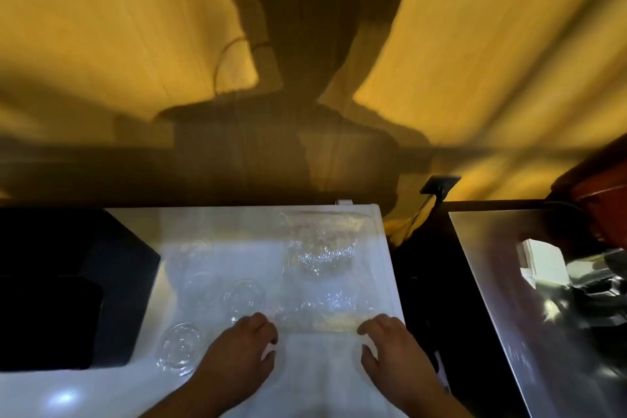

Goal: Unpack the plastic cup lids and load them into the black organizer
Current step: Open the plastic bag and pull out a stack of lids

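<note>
Fingers point(263, 324) of the left hand point(241, 349) and the right hand point(390, 346) curl down onto the near edge of a clear plastic bag point(322, 312), one at each corner; whether they pinch it is unclear. Loose clear lids point(179, 348) lie on the white tabletop point(112, 390), left of the bag. A black organizer point(61, 285) sits at the tabletop's left side.

Clear lids point(179, 348), white table point(315, 377), black organizer point(51, 288), yellow wall point(101, 27).
</note>
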A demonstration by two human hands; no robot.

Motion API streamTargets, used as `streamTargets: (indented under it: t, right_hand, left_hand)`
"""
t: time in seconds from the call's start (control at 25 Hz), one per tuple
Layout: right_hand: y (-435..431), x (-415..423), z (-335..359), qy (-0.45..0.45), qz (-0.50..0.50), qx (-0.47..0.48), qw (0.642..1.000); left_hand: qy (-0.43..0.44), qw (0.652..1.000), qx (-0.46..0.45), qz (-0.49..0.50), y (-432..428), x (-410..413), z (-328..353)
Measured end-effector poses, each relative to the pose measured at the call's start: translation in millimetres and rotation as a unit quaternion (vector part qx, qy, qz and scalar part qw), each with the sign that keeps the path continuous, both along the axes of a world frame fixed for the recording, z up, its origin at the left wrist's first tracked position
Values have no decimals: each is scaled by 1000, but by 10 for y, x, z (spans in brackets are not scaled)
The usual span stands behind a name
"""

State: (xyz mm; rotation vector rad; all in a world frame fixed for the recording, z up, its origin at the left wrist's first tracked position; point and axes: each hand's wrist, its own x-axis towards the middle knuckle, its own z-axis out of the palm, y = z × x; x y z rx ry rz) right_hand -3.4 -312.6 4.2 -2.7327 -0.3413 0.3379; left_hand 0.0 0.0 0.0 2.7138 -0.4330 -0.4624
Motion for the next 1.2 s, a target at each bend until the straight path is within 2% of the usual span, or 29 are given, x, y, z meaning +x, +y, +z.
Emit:
streamTargets:
  t: [0.08,0.2,0.52,0.72,0.88,1.08,1.2]
  right_hand:
    - [6,107,-21,-21,11,1,1000]
    - [15,247,-36,-44,28,-36,998]
    - [-69,426,-116,0,59,-128,990]
    - [-99,464,-206,48,80,-158,983]
    - [-76,510,-216,42,90,-186,978]
    - [-8,599,-118,38,77,-189,978]
    - [10,623,-50,43,79,-201,976]
  left_hand:
    - [-30,1000,1,-8,-11,97,-30]
    - [-56,997,49,-34,-52,215,-15]
    - [-48,978,165,-121,-18,363,-73]
    - [-56,962,186,-191,3,498,-78]
    - [-50,951,218,-211,-40,545,-109]
    - [-66,946,243,-203,-69,576,-243]
    - [-64,951,228,-201,-53,547,-202]
